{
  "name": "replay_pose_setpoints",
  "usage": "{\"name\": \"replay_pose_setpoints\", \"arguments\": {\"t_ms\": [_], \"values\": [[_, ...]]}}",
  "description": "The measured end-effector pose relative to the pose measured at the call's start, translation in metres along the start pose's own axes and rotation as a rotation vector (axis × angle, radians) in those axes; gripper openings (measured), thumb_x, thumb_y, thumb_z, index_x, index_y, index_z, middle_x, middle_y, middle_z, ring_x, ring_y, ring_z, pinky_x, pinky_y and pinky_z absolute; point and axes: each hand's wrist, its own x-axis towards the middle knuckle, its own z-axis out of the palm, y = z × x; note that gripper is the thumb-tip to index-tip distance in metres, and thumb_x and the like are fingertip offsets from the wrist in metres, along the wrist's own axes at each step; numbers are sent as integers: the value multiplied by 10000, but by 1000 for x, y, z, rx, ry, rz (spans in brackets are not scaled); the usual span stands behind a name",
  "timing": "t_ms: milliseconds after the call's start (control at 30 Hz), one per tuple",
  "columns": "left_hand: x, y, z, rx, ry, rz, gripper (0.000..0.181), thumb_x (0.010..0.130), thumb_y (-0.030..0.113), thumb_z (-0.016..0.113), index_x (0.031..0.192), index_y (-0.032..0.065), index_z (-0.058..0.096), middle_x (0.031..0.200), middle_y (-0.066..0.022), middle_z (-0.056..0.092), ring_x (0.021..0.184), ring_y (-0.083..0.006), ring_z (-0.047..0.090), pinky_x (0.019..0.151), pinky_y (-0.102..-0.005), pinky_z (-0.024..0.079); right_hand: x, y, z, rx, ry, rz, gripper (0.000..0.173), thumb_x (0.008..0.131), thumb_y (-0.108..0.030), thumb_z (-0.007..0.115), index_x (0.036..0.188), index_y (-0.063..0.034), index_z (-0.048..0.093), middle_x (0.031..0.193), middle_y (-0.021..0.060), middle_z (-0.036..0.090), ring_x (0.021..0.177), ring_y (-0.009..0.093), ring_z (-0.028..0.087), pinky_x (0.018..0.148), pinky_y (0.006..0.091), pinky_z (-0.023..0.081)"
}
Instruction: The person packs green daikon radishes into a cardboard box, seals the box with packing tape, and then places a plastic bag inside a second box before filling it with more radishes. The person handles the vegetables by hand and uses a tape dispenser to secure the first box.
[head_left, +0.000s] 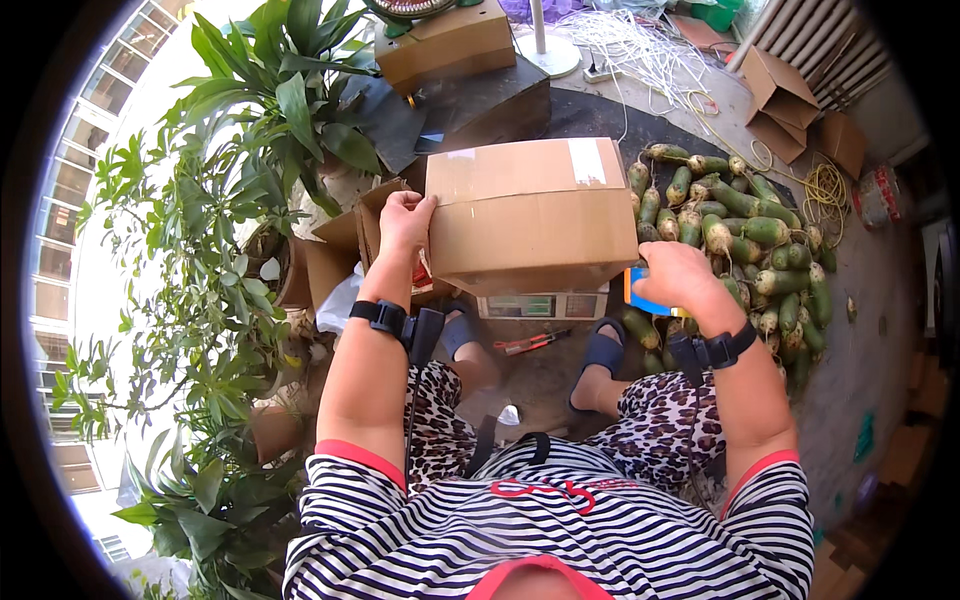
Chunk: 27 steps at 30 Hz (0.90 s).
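Note:
A taped cardboard box (532, 217) stands in front of me, over a digital scale (540, 306) whose display panel shows below the box's near edge. My left hand (406, 219) touches the box's left side, thumb and fingers at its upper corner. At the box's lower right corner is my right hand (677, 274), its fingertips near the cardboard; whether they grip it is unclear. Beneath that hand lies a blue and orange packet (646, 294), partly hidden. A red and black cutting tool (532, 343) rests on the floor between my feet.
Green radishes (742, 225) are piled at the right. Potted plants (296, 262) line the left, beside an open cardboard box (337, 251). Beyond stand a dark box (487, 105), a white pole base (551, 58), tangled white strapping (645, 45) and yellow cord (825, 195).

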Motion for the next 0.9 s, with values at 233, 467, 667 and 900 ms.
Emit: {"name": "replay_pose_setpoints", "arguments": {"t_ms": [233, 467, 667, 900], "values": [[-14, 12, 9, 151, 37, -97, 319, 840, 277, 770, 950, 19, 619, 733, -50, 604, 673, -166, 590, 594, -308, 497, -36, 4, 13, 101, -36, -1, 429, 725, -297, 677, 1066, -38, 710, 1026, 201, 700, 969, 344, 675, 870, 419, 530], [-146, 39, 26, -187, -468, 21, 398, 961, 445, 585, 1035, 60, 653, 1022, -78, 650, 975, -189, 594, 851, -358, 476, -109, -13, -28, 865, -29, -277, 449, 754, -232, 729, 1119, 26, 675, 1017, 63, 676, 894, 134, 626, 828, 313, 517], [-222, 63, 21, -883, -921, -484, 621, 974, 645, 420, 1000, 72, 658, 926, -33, 647, 845, -143, 580, 808, -302, 466, -132, -20, -36, 827, 77, -341, 451, 736, -200, 712, 1132, 13, 679, 979, 47, 677, 883, 114, 618, 831, 280, 499], [-216, 68, -1, -824, -925, -512, 452, 1000, 507, 482, 945, 88, 643, 867, -10, 628, 786, -129, 574, 738, -284, 467, -131, -42, -32, 783, 123, -320, 453, 739, -203, 705, 1134, 17, 673, 976, 67, 695, 876, 127, 631, 804, 285, 512]]}}
